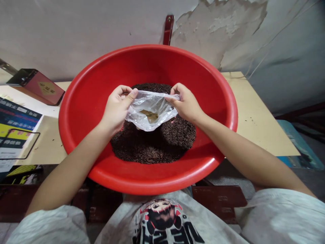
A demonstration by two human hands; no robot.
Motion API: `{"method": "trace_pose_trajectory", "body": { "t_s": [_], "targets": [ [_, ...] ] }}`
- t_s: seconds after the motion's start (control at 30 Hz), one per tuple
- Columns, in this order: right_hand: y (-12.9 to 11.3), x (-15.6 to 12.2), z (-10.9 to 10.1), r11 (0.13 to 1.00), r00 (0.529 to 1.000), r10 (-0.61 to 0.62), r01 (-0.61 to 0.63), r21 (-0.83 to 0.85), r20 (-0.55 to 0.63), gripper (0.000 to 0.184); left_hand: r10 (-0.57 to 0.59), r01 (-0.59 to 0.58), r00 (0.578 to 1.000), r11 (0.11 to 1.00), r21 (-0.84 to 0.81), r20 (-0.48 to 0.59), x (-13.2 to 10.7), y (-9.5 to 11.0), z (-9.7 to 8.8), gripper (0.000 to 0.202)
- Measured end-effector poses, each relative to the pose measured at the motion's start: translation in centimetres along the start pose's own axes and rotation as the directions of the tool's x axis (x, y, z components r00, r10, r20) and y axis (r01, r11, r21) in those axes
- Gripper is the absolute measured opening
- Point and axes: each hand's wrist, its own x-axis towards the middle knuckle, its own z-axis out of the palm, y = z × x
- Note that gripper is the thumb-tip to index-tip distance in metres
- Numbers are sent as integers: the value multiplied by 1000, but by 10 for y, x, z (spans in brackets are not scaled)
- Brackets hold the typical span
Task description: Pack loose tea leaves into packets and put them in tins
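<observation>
A clear plastic bag (pixel 144 124) hangs spread at its mouth between my two hands. My left hand (pixel 118 106) pinches the left side of its rim between thumb and fingers. On the other side, my right hand (pixel 186 103) grips the right edge the same way. Through the opening I see a brownish-gold patch at the bottom; what it is I cannot make out. Beneath the bag lies a heap of dark, loose tea leaves (pixel 152 154) in a large red basin (pixel 88 115). Whatever is under the bag is mostly hidden.
A pink tea tin (pixel 47 88) lies tilted left of the basin, near a colourful printed sheet (pixel 17 125). The basin rests on a pale board (pixel 256 115). Behind stands a peeling wall (pixel 215 27); a blue stool (pixel 299 142) is low on the right.
</observation>
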Motion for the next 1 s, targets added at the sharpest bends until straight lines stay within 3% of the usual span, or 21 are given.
{"method": "trace_pose_trajectory", "body": {
  "t_s": [0.07, 0.17, 0.27, 0.33, 0.4, 0.5, 0.57, 0.63, 0.8, 0.9, 0.93, 1.0],
  "targets": [
    [2, 0, 0, 999, 998, -6, 4, 46, 57, 8, -33, 28, 997, 997, 67, 76, 1, 3, -9, 15],
    [3, 0, -2, 998, 992, -49, 46, 31, 117, 12, -44, 4, 992, 949, 315, 120, 1, 4, -18, 12],
    [2, -1, -4, 985, 988, -153, 153, -85, 11, 9, -1, -27, 999, 852, 522, 53, 3, -3, -17, 21],
    [2, 0, -4, 982, 984, -171, 166, -91, -43, 8, 76, -66, 997, 831, 553, 5, 5, -8, -13, 30],
    [3, 1, -3, 996, 995, -94, 94, 7, -19, 14, 64, -57, 998, 885, 462, -1, 7, -13, -8, 36],
    [1, 2, 0, 967, 992, 128, -128, 219, 16, 23, -173, 163, 982, 978, 130, 73, 9, -19, -1, 37],
    [-1, 4, 3, 880, 943, 323, -332, 341, 83, 23, -332, 341, 936, 937, -69, 113, 11, -26, 3, 36],
    [-2, 6, 5, 768, 863, 468, -503, 397, 189, 23, -426, 439, 898, 881, -178, 108, 15, -36, 7, 33],
    [11, 16, 10, 662, 777, 529, -629, 408, 341, 35, -537, 530, 840, 783, -326, 74, 25, -63, 16, 25],
    [28, 12, 17, 664, 713, 547, -688, 291, 438, 44, -613, 597, 785, 711, -372, 88, 21, -71, 20, 24],
    [35, 10, 21, 703, 726, 537, -667, 249, 430, 43, -614, 597, 784, 707, -379, 88, 18, -71, 21, 24],
    [48, 6, 30, 844, 844, 427, -501, 190, 325, 37, -582, 560, 811, 746, -360, 56, 10, -70, 22, 24]
  ]
}}
